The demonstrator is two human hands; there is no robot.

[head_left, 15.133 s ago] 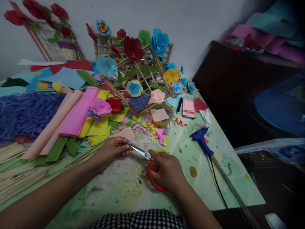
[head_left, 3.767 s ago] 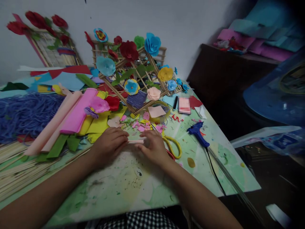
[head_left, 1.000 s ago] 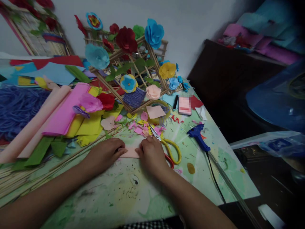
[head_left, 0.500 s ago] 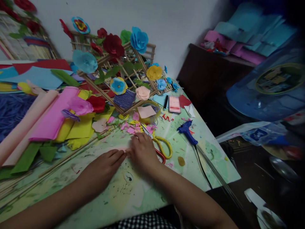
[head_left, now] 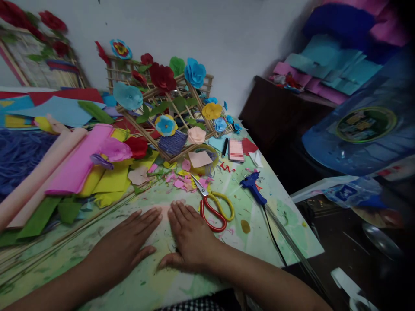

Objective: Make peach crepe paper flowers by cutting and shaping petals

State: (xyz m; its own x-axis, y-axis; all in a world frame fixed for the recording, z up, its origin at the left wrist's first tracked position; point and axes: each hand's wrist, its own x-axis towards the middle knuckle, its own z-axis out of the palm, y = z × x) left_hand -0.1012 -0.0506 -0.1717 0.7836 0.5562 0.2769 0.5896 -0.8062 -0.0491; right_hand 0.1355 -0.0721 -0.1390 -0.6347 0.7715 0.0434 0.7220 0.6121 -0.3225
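A small pale pink piece of paper (head_left: 165,211) lies on the table between my two hands, partly hidden under the fingertips. My left hand (head_left: 126,237) rests flat with its fingers straight, their tips at the paper's left side. Opposite it, my right hand (head_left: 191,233) is laid flat too, fingertips on the paper's right part and thumb out to the side. Just beyond the right hand are scissors (head_left: 210,203) with one red and one yellow handle, lying still. Pink and yellow paper scraps (head_left: 181,181) are scattered past the fingertips.
A blue glue gun (head_left: 254,188) with a black cord lies to the right. Paper flowers decorate a stick lattice (head_left: 139,125) at the back. Rolled pink crepe paper (head_left: 79,160) and thin sticks (head_left: 94,214) lie left. A large blue water bottle (head_left: 350,129) stands beyond the table's right edge.
My fingers, earlier bunched together at the pink paper, have flattened out and drawn slightly apart. The scissors, partly covered by my right hand before, now show almost fully. The view has shifted a little.
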